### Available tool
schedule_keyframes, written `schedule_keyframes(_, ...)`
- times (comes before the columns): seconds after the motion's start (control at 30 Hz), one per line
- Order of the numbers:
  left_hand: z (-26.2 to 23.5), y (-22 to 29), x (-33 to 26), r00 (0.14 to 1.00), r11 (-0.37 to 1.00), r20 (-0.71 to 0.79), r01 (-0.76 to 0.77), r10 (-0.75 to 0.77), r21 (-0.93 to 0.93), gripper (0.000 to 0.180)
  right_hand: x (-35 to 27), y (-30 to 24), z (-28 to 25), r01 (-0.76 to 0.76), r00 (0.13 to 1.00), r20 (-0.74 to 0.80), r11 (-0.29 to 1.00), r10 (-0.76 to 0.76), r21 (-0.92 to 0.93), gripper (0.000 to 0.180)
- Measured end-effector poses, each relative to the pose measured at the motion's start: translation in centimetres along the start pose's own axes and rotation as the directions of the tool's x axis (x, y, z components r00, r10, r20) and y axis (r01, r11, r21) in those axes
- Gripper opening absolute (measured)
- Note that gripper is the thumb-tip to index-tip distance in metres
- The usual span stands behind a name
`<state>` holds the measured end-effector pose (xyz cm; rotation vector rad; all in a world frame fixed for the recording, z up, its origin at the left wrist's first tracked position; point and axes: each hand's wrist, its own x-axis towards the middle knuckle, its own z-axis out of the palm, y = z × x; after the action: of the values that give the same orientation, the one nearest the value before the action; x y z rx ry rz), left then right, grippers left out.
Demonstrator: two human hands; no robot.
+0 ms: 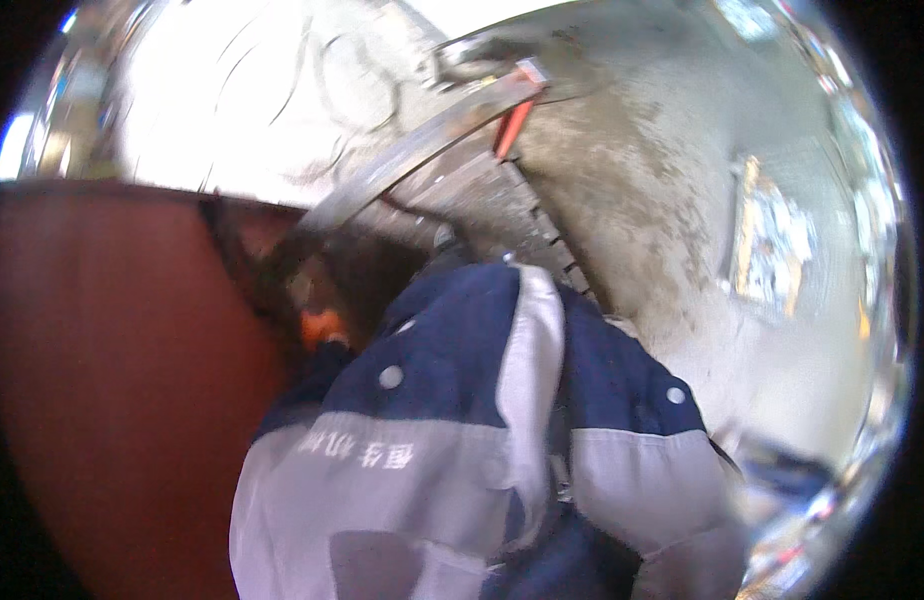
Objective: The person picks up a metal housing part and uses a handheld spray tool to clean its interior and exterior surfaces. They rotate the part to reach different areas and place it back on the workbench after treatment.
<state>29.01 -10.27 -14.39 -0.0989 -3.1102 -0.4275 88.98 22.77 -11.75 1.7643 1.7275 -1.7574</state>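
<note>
My own navy and grey work jacket [482, 440] fills the lower middle of the view. Just above its left shoulder area, a small patch of orange glove shows my left hand [322, 326]; it reaches into a dark gap beside a large red-brown metal panel [122, 380]. The jacket hides most of the hand, and I cannot tell whether it holds anything. My right hand is out of sight. A long grey steel bar [412, 155] runs diagonally up from the gap, with a red piece [512, 127] near its upper end.
Rough grey concrete floor [642, 200] spreads to the right, with a flat yellow-framed object [772, 245] lying on it. A ribbed grey metal strip [542, 225] runs along the bar. The upper left is washed out by bright light.
</note>
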Motion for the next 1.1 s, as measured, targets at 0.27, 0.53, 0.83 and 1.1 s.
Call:
schedule_keyframes(0.27,1.4,25.5,9.6,0.607,0.814,0.559,-0.521,0.564,-0.255,0.016,1.0,4.9,7.1,-0.42,0.907,-0.157,0.821,0.39,-0.387,0.037)
schedule_keyframes(0.53,3.3,57.2,4.3,0.111,0.312,0.315,-0.629,0.943,-0.712,0.03,-1.6,1.6,8.8,-0.378,0.926,-0.151,0.844,0.346,-0.381,0.04)
schedule_keyframes(0.83,3.7,67.9,-3.9,0.306,0.4,0.335,-0.878,0.891,-0.262,0.06,-2.1,8.0,6.2,-0.488,0.834,-0.231,0.865,0.501,0.114,0.04)
schedule_keyframes(1.1,10.9,68.6,-2.7,0.261,0.429,0.588,-0.888,0.766,-0.165,0.045,0.5,15.0,-5.5,-0.42,0.888,-0.289,0.887,0.358,-0.192,0.041)
